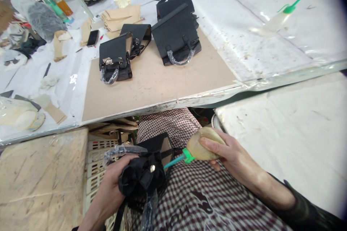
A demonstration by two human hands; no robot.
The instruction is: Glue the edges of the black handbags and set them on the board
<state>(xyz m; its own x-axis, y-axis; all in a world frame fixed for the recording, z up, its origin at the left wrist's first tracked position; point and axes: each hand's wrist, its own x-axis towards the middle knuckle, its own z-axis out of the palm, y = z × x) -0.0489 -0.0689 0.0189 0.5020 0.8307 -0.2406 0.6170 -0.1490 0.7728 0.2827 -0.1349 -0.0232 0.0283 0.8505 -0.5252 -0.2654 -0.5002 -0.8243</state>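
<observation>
The fingers (213, 145) of the right hand (234, 153) are curled around a squeeze bottle (200, 144), gripping its yellowish body; the bottle is tilted, with its green nozzle (188, 155) and thin teal tip directed down and to the left. The tip meets the open side of a black handbag (146, 177) in outline; whether it makes contact cannot be told. The left hand (111, 184) grips this handbag from the left; its remaining fingers are largely hidden by the bag, so whether they are spread or pressed together cannot be told. The held handbag lies above the checkered apron (183, 124), with 1 round metallic stud on view and a plastic-wrapped handle (124, 151) near the left hand. Beyond, on the worktable (244, 56), a beige board (195, 79) bears further black bags: a clasped handbag (112, 52), a folded bag (138, 32) just behind it, and a larger handbag (176, 30) to the right, its handle wrapped in clear plastic. A smartphone (93, 38) and tan pieces (121, 18) lie farther back; a 2nd squeeze bottle (275, 22), also green-nozzled, rests at the far right. A perforated plastic basket (93, 158) stands below the table edge, left of the apron.
</observation>
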